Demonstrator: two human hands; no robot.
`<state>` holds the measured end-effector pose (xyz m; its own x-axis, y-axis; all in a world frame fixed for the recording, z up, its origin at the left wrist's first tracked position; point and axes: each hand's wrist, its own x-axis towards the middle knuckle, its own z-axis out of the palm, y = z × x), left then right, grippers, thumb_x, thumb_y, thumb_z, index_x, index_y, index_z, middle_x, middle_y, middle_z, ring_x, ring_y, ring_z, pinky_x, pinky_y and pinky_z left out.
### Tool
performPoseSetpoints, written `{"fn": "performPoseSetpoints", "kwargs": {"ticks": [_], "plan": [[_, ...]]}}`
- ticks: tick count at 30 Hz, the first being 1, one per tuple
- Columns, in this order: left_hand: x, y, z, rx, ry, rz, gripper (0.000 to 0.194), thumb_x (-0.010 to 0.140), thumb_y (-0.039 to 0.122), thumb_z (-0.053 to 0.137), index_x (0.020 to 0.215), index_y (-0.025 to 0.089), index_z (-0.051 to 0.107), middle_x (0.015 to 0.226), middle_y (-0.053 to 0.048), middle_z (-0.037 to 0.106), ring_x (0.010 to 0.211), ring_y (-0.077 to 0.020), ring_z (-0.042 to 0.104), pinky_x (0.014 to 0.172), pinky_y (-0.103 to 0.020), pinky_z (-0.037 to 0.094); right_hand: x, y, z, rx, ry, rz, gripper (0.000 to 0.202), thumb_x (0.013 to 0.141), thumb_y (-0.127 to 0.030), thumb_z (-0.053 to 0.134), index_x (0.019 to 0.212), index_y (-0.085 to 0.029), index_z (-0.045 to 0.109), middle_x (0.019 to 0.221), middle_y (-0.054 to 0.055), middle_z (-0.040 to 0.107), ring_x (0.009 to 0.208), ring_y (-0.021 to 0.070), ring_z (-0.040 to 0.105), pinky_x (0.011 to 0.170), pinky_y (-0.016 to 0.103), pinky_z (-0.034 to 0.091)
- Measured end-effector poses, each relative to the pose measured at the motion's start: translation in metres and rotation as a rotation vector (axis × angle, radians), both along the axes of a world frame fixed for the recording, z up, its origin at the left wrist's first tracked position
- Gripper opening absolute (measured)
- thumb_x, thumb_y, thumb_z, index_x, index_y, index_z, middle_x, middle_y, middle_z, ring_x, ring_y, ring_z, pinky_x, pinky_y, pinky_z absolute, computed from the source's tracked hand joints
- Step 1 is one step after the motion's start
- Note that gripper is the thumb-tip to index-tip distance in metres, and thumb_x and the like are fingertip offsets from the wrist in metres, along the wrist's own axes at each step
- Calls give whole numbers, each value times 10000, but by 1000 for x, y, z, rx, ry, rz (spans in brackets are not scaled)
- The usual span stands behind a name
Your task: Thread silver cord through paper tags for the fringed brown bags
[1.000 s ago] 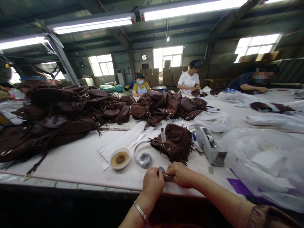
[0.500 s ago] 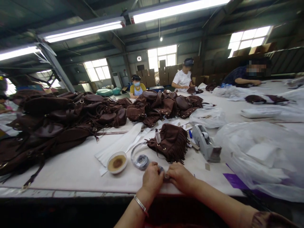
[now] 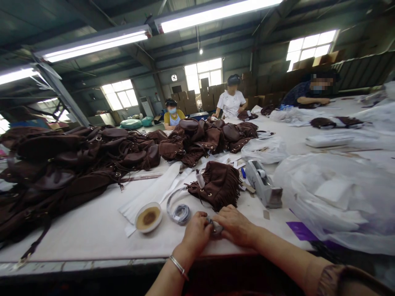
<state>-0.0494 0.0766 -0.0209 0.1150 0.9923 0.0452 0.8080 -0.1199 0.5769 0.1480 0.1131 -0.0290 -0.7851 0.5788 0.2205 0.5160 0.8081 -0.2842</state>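
Near the table's front edge, my left hand (image 3: pixel 197 231) and my right hand (image 3: pixel 235 227) are both closed on a small grey coiled strap (image 3: pixel 216 227) between them. A loose grey strap coil (image 3: pixel 181 214) lies left of my left hand, beside a white bowl (image 3: pixel 148 218) with a brown stain inside. Just beyond my hands rests a dark brown fringed bag (image 3: pixel 216 183), with a small clear bottle (image 3: pixel 200 179) on it.
Brown bags (image 3: pixel 77 156) are heaped across the left and middle. A grey tape dispenser (image 3: pixel 262 185) and a large clear plastic bag (image 3: pixel 333 197) lie to the right. White paper strips (image 3: pixel 154 189) lie behind the bowl. Three people sit or stand across the table.
The whole view has shifted slightly, with table items appearing further left. More of the grey coil shows between my hands, which still hold it.
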Motion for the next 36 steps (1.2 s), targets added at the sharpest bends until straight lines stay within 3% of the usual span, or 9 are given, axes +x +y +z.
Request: {"fn": "performPoseSetpoints", "kwargs": {"ticks": [3,5,11,15,19,24,30,36], "plan": [[5,2,-6,-9,-2,131,253,866,156,539,794,132,780,1132,-146,709,1062,-206,666,1005,-296,476,-1,-7,-8,28,35,-28,146,884,-316,647,939,-182,637,949,58,672,965,228,542,853,371,306],[7,5,-7,-18,6,182,284,866,135,509,801,113,785,1130,-161,720,1051,-205,678,995,-288,477,-1,-11,-12,47,52,-24,120,869,-295,664,910,-185,637,945,52,676,966,226,545,847,371,306],[13,5,-1,-38,76,186,325,892,240,513,814,108,799,1062,-173,749,1035,-242,691,984,-292,478,-8,-13,-22,77,96,-84,26,852,-198,665,836,-186,648,850,34,679,879,207,562,793,357,307],[18,2,2,-57,130,212,392,905,380,523,773,130,795,961,-162,762,1032,-263,693,970,-304,487,-14,-16,-34,172,225,-156,72,845,-121,612,802,-173,639,808,44,659,812,205,546,767,356,306],[24,2,2,-67,172,248,299,851,348,575,777,158,794,992,-138,760,1083,-270,665,996,-321,473,-16,-19,-40,240,319,-73,177,896,-120,516,753,-173,604,729,40,625,745,192,526,739,353,305],[32,2,1,-62,228,298,251,812,214,559,885,147,790,1197,-144,707,1114,-273,639,1017,-352,463,-8,-19,-36,174,287,41,75,803,-114,556,791,-173,602,780,49,646,803,199,560,770,354,335],[30,0,6,11,306,173,335,857,179,517,1084,82,744,1405,-185,566,1314,-342,482,1122,-461,371,-1,-18,-29,80,243,57,125,823,-115,585,906,-193,638,888,41,694,901,206,596,791,352,334],[11,5,7,144,454,-151,333,832,95,500,1072,136,727,1503,-151,482,1423,-340,361,1159,-571,291,-1,-17,-28,72,231,20,107,872,-132,585,934,-196,644,932,43,714,945,217,588,810,367,314]]}}
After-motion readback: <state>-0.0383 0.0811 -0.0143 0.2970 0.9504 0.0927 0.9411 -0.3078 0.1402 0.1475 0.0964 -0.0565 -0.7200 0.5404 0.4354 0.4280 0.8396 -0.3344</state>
